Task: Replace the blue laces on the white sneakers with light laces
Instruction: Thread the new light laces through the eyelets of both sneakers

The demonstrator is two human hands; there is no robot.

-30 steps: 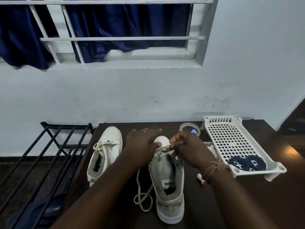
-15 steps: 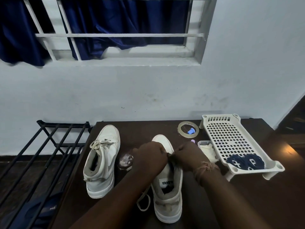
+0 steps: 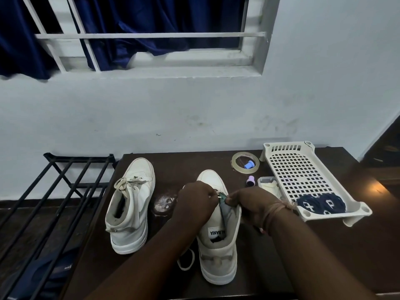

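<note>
Both hands (image 3: 225, 202) pinch lace (image 3: 220, 197) above sneaker (image 3: 218, 241).

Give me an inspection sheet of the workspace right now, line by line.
Surface: dark wooden table.
Job's things: left sneaker laced with a light lace; right sneaker being laced, loose light lace looping beside it; blue laces coiled in white tray.
Clutter: tape roll, blue cap, purple cap, small container.
Hands: left hand and right hand both pinch at the right sneaker's eyelets.
Cables: nothing seen.
Surroundings: black rack, barred window with blue curtain.
</note>
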